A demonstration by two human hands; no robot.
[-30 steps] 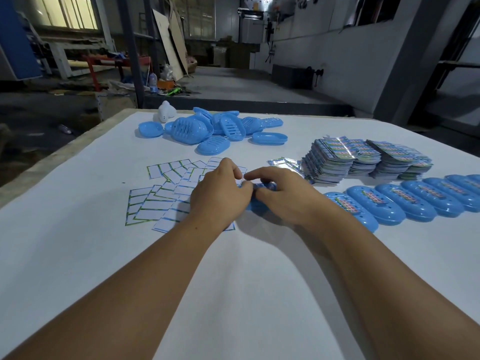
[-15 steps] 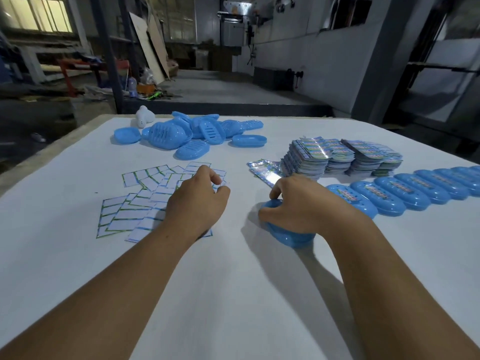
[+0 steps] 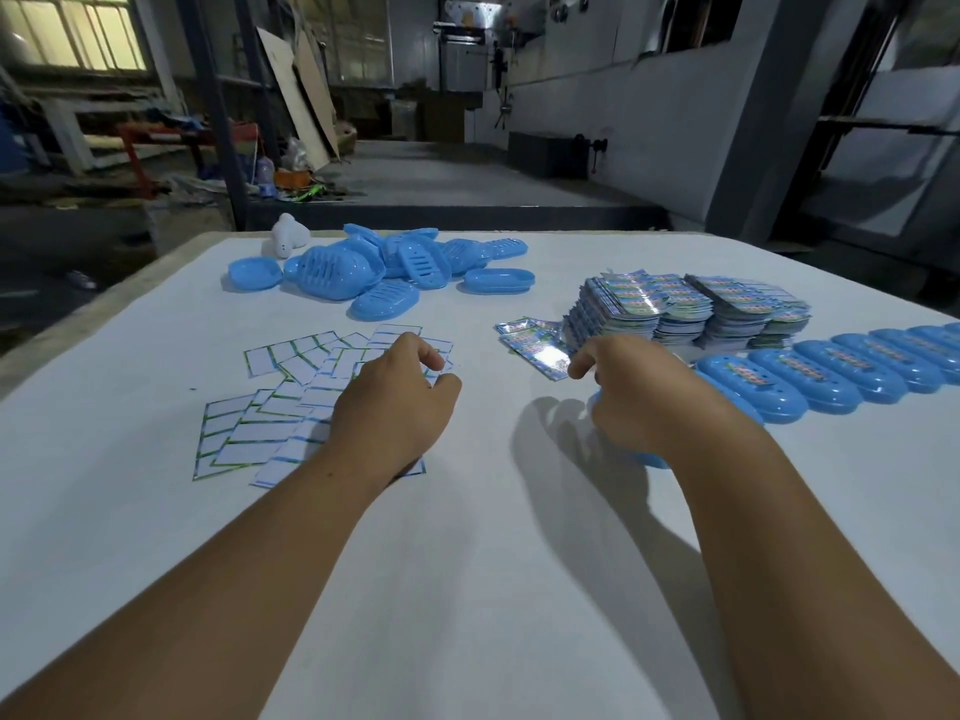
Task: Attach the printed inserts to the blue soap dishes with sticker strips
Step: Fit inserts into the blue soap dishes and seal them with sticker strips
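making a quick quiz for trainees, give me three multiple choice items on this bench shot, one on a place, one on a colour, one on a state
1. Where do the sticker sheets lie?
A. under and beside the left hand
B. on top of the insert stacks
C. inside a dish

2. What colour are the loose dishes heaped at the far side of the table?
A. red
B. blue
C. black

3. What is the state of the dishes in the row at the right?
A. bare, with no inserts
B. stacked one on another
C. laid side by side, each with a printed insert on top

Answers: 1 A, the white sheets spread out around the left hand. 2 B, the whole heap is light blue. 3 C, each dish in the row shows a printed strip along its top.
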